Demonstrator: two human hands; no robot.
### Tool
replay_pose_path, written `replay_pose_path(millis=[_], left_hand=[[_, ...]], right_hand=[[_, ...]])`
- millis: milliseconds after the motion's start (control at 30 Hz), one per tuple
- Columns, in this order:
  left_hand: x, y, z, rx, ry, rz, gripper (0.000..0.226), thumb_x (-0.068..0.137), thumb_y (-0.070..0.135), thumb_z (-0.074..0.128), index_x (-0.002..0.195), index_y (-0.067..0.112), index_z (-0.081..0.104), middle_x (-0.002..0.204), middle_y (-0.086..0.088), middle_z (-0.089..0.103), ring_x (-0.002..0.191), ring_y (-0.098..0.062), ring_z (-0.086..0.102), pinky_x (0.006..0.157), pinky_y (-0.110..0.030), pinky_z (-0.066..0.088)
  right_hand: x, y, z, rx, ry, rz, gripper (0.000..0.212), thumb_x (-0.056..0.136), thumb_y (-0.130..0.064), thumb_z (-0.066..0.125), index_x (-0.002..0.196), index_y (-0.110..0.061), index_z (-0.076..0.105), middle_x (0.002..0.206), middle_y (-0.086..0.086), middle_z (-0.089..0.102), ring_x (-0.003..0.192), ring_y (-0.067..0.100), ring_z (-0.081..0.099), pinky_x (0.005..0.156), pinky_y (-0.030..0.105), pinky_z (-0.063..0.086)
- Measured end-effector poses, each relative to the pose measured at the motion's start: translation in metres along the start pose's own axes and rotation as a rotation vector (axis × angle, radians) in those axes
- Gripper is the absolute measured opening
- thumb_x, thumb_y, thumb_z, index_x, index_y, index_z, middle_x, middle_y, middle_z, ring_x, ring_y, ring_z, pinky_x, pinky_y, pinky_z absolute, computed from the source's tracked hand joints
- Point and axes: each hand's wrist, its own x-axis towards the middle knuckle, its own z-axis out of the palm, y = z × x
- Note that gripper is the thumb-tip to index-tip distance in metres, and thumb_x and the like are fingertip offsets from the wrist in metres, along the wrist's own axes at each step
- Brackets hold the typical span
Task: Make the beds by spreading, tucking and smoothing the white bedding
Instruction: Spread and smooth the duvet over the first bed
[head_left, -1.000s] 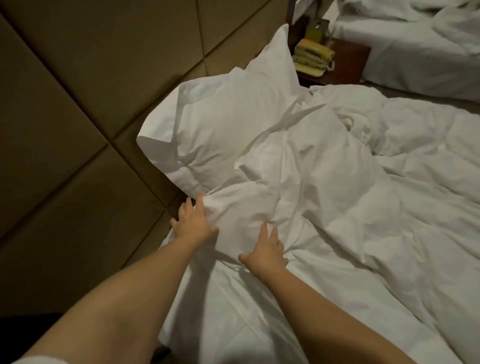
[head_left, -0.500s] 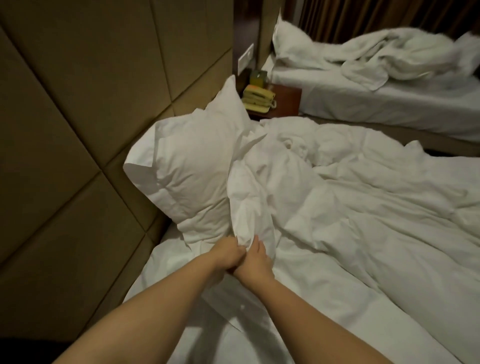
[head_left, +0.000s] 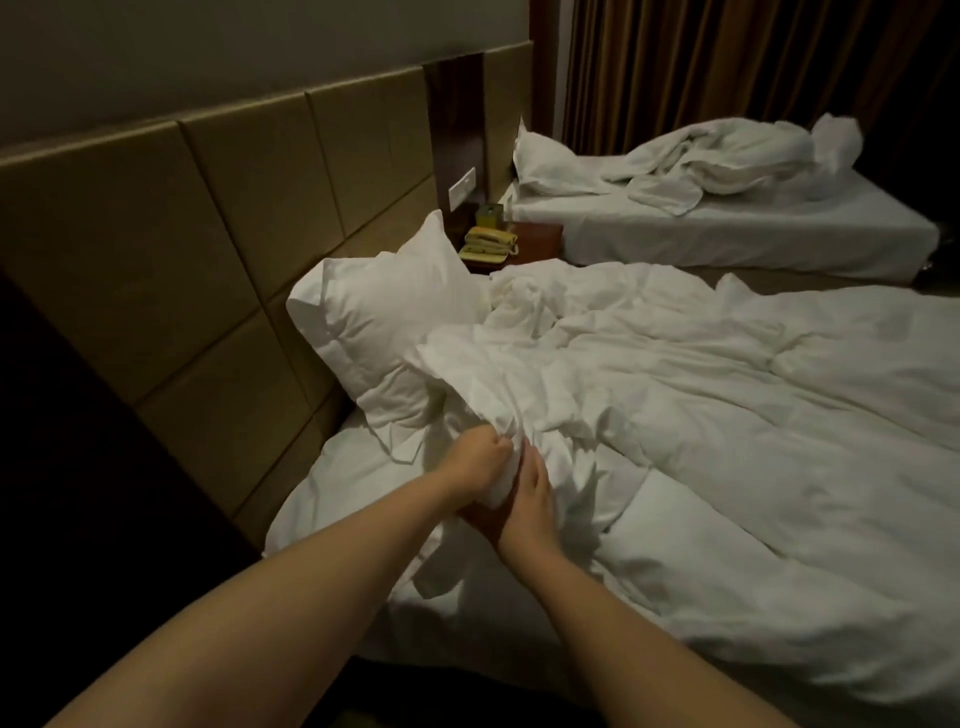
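A rumpled white duvet covers the near bed, its top corner bunched close to me. My left hand grips that bunched corner, fingers curled round the cloth. My right hand holds the same bunch from the right, close against the left hand. A white pillow leans on the padded headboard just beyond my hands. White sheet shows below the pillow. A second bed at the back carries a pillow and a crumpled duvet.
A wooden nightstand between the beds holds a yellow telephone and a small box. Brown curtains hang behind the far bed. A dark floor strip separates the beds. The left side is dark.
My hands came together from flat on the duvet to gripping its corner, and pulled it toward me. My view rose, bringing the far bed and curtains into sight.
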Motion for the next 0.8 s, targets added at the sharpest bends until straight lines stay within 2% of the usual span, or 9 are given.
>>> replay_pose_path(millis=[67, 167, 267, 367, 467, 567, 633, 700, 800], left_hand=[[-0.021, 0.010, -0.008, -0.088, 0.077, -0.001, 0.035, 0.099, 0.015, 0.036, 0.064, 0.016, 0.039, 0.066, 0.004, 0.036, 0.080, -0.023, 0.044, 0.075, -0.028, 0.034], [-0.043, 0.027, -0.030, -0.244, 0.193, 0.001, 0.035, 0.097, 0.015, 0.037, 0.063, 0.018, 0.037, 0.067, 0.002, 0.040, 0.063, -0.016, 0.042, 0.074, -0.030, 0.037], [-0.070, 0.049, -0.054, -0.364, 0.254, 0.033, 0.033, 0.096, 0.013, 0.039, 0.063, 0.017, 0.038, 0.066, 0.001, 0.040, 0.058, -0.012, 0.039, 0.061, -0.028, 0.040], [-0.093, 0.063, -0.072, -0.488, 0.296, 0.004, 0.027, 0.092, 0.012, 0.040, 0.065, 0.015, 0.040, 0.070, -0.004, 0.042, 0.063, -0.015, 0.041, 0.059, -0.028, 0.036], [-0.109, 0.058, -0.082, -0.559, 0.287, -0.082, 0.023, 0.087, 0.005, 0.038, 0.065, 0.012, 0.037, 0.070, -0.008, 0.040, 0.064, -0.019, 0.039, 0.056, -0.025, 0.030], [-0.116, 0.032, -0.089, -0.549, 0.277, -0.136, 0.019, 0.089, 0.003, 0.039, 0.071, 0.010, 0.043, 0.081, -0.014, 0.050, 0.073, -0.025, 0.048, 0.061, -0.026, 0.036], [-0.116, 0.006, -0.090, -0.445, 0.294, -0.135, 0.015, 0.090, 0.002, 0.041, 0.079, 0.006, 0.050, 0.088, -0.020, 0.053, 0.072, -0.026, 0.049, 0.059, -0.028, 0.038], [-0.112, -0.017, -0.083, -0.352, 0.276, -0.139, 0.023, 0.092, 0.007, 0.045, 0.108, -0.004, 0.056, 0.107, -0.025, 0.059, 0.085, -0.032, 0.057, 0.070, -0.033, 0.046], [-0.117, -0.041, -0.061, 0.006, 0.192, -0.123, 0.073, 0.089, 0.028, 0.054, 0.150, 0.013, 0.015, 0.145, -0.021, 0.032, 0.127, -0.038, 0.041, 0.101, -0.043, 0.041]], right_hand=[[-0.023, -0.004, -0.014, 0.118, 0.056, -0.097, 0.122, 0.067, -0.059, 0.075, 0.152, -0.020, -0.003, 0.159, 0.002, 0.003, 0.146, 0.018, 0.008, 0.118, 0.033, 0.014], [-0.053, 0.005, -0.017, 0.030, 0.124, -0.160, 0.124, 0.067, -0.066, 0.070, 0.152, -0.018, -0.008, 0.160, 0.002, -0.002, 0.146, 0.019, 0.004, 0.118, 0.034, 0.009], [-0.071, 0.023, -0.010, -0.098, 0.114, -0.004, 0.128, 0.067, -0.072, 0.065, 0.149, -0.022, -0.019, 0.159, 0.007, -0.006, 0.146, 0.026, 0.004, 0.117, 0.041, 0.009], [-0.083, 0.036, -0.013, -0.073, 0.178, 0.105, 0.118, 0.072, -0.064, 0.068, 0.152, -0.023, -0.009, 0.159, 0.009, 0.005, 0.144, 0.029, 0.012, 0.114, 0.051, 0.017], [-0.080, 0.034, -0.023, 0.040, 0.370, 0.081, 0.070, 0.086, -0.048, 0.057, 0.146, -0.023, 0.031, 0.151, 0.003, 0.032, 0.137, 0.027, 0.030, 0.111, 0.047, 0.023], [-0.081, 0.020, -0.040, 0.418, 0.396, 0.104, 0.021, 0.087, -0.034, 0.050, 0.096, -0.019, 0.063, 0.094, 0.000, 0.064, 0.101, 0.029, 0.059, 0.083, 0.036, 0.044], [-0.091, 0.014, -0.050, 0.549, 0.330, 0.151, 0.024, 0.093, -0.030, 0.048, 0.078, -0.017, 0.062, 0.077, -0.003, 0.062, 0.081, 0.022, 0.059, 0.070, 0.028, 0.041], [-0.103, 0.008, -0.052, 0.630, 0.310, 0.207, 0.035, 0.098, -0.030, 0.040, 0.074, -0.018, 0.062, 0.077, 0.000, 0.063, 0.074, 0.016, 0.055, 0.063, 0.028, 0.039], [-0.121, 0.008, -0.040, 0.426, 0.283, 0.191, 0.028, 0.097, -0.020, 0.037, 0.073, -0.021, 0.050, 0.079, 0.003, 0.060, 0.075, 0.024, 0.054, 0.067, 0.038, 0.043]])
